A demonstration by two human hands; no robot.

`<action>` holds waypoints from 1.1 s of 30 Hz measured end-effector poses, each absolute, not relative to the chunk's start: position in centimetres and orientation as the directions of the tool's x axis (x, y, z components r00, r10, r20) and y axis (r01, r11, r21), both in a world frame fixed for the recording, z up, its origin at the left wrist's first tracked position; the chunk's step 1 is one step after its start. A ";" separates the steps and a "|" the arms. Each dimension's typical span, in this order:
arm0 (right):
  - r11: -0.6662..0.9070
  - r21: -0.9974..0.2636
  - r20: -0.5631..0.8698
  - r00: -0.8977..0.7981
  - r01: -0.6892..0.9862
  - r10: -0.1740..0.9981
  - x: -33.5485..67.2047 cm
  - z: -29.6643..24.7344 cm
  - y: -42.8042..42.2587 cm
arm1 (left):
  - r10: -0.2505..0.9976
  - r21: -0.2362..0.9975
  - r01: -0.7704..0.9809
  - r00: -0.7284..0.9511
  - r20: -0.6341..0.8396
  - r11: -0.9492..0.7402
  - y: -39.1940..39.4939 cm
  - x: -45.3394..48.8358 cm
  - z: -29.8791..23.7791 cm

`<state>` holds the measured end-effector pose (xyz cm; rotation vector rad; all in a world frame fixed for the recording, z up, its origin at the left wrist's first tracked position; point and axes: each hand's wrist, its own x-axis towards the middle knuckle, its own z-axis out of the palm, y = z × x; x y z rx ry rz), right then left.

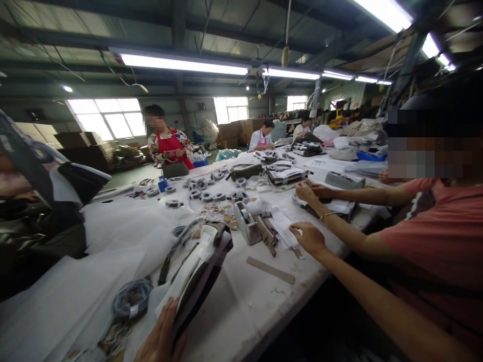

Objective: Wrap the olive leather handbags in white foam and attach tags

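My left hand grips the lower end of a dark olive bag, which stands tilted on its edge. White padding and clear wrap cover part of the bag, and its strap lies along the far side. Across the table, my right hand reaches to a stack of white sheets, thumb and forefinger pinched at its near edge. Whether a sheet is between those fingertips is too small to make out. Between my hands are a grey tape dispenser and several taupe strips.
A co-worker's hands work on a wrapped bag close beyond my right hand. One loose strip lies near the table edge. Coiled straps and large translucent sheets spread at left. Other people stand or sit farther along.
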<state>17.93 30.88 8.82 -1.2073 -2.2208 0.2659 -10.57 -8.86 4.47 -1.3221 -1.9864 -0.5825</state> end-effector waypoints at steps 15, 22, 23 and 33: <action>0.595 -0.764 0.014 -0.917 0.248 0.399 14.3 7.8 10.0 | 0.630 0.031 0.897 -0.333 0.701 0.440 -9.4 -9.7 4.6; 0.775 -0.356 0.083 -0.808 0.522 0.583 9.4 2.5 11.3 | 0.630 0.103 0.895 -0.383 0.675 0.434 -9.6 -9.7 4.1; 0.798 -0.321 0.097 -0.821 0.510 0.563 8.5 2.3 11.5 | 0.631 0.109 0.897 -0.383 0.674 0.429 -9.7 -9.8 4.1; 0.936 -0.165 0.248 -0.905 0.312 0.346 -0.3 5.6 15.1 | 0.597 0.153 0.887 -0.411 0.689 0.435 -10.2 -10.3 4.2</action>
